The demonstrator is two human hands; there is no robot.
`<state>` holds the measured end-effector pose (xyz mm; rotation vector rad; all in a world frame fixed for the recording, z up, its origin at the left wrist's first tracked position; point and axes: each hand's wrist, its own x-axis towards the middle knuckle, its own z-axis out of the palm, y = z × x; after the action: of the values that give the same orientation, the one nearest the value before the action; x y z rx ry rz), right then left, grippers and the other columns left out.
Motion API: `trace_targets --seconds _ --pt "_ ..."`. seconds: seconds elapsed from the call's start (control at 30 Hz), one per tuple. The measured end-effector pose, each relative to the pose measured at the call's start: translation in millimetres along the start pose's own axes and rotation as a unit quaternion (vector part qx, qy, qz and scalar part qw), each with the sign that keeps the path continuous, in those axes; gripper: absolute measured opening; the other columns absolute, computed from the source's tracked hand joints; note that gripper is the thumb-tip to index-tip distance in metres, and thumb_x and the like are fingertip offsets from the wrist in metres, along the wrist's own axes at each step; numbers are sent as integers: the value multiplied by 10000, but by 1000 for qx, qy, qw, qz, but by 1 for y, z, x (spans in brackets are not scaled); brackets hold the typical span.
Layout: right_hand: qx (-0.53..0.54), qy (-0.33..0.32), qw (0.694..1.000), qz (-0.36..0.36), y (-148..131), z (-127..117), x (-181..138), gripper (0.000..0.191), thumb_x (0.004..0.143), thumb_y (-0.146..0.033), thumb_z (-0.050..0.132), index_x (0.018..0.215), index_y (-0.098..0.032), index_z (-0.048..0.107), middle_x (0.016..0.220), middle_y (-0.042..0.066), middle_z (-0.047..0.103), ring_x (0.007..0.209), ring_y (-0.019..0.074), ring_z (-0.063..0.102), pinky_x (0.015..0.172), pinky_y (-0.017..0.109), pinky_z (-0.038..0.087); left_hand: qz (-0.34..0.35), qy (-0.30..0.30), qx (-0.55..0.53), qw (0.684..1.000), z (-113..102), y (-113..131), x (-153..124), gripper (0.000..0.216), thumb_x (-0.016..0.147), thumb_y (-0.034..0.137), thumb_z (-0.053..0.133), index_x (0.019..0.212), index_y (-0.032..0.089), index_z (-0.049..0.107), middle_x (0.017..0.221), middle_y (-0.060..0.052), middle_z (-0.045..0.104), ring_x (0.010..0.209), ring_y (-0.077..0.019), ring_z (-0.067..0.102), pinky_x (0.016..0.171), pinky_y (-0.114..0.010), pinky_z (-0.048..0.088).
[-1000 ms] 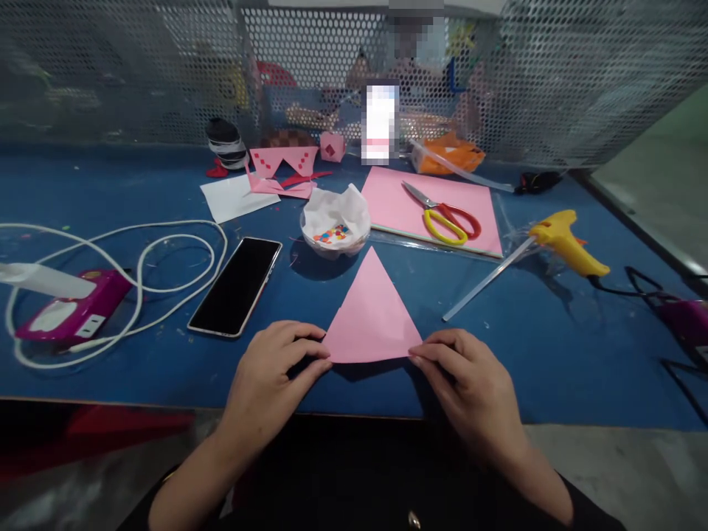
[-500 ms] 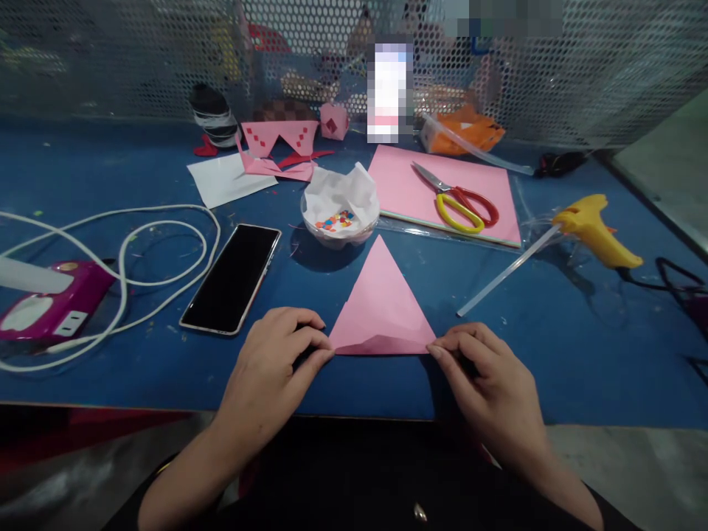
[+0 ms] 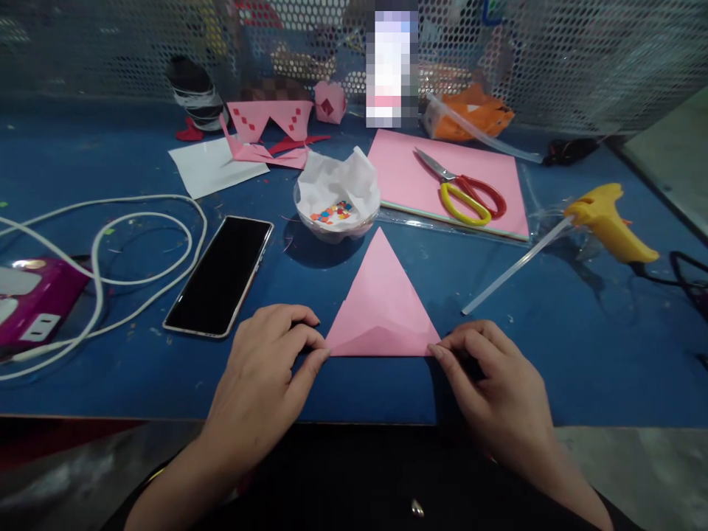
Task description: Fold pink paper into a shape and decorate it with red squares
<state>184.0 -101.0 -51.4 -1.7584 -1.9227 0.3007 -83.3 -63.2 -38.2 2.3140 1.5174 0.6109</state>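
Observation:
A pink sheet of paper folded into a triangle [image 3: 380,295] lies on the blue table, its tip pointing away from me. My left hand [image 3: 271,369] pinches its near left corner between thumb and fingers. At the near right corner my right hand [image 3: 492,376] does the same, thumb on top. A faint peaked crease runs above the triangle's bottom edge. Just beyond the tip stands a bowl [image 3: 365,214] lined with white paper, with small coloured bits inside.
A phone [image 3: 221,276] and a white cable [image 3: 96,258] lie left. Scissors [image 3: 464,193] rest on a pink paper stack [image 3: 398,158]. A yellow glue gun [image 3: 608,221] with a clear glue stick sits right. Behind are pink paper shapes [image 3: 271,122] and a metal mesh [image 3: 310,44].
The head view has shifted and come slightly closer. Both hands still hold the triangle's corners, and its bottom strip looks flatter.

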Motion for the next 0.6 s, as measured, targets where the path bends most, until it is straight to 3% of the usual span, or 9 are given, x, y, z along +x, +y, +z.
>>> trace_targets --seconds 0.6 --pt "-17 -8 1000 5 0 1 2 183 931 -340 583 800 -216 613 856 36 598 733 187 584 639 333 439 9 18 72 997 -3 4 -6 110 924 269 563 877 213 645 1029 -68 663 1008 -269 579 862 -434 402"
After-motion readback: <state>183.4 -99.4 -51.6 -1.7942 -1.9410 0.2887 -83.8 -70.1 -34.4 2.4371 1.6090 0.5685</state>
